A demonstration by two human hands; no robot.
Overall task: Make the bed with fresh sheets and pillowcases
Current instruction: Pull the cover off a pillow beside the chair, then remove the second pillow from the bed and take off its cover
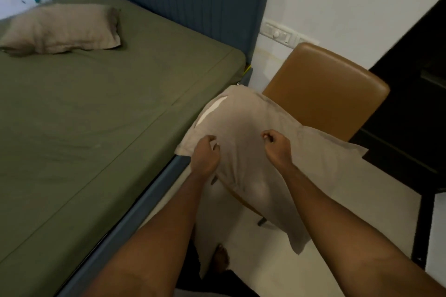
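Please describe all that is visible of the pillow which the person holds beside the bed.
The pillow wears a taupe, soft-looking case; a white strip of inner pillow shows at its upper left edge. It hangs tilted beside the bed, before the brown chair. The left hand and right hand pinch its fabric.

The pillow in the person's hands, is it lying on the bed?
No, left hand and right hand grip the pillow beside the bed.

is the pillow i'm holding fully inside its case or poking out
Not fully in: a white strip of pillow shows at the open end of the pillowcase, gripped by the left hand and right hand.
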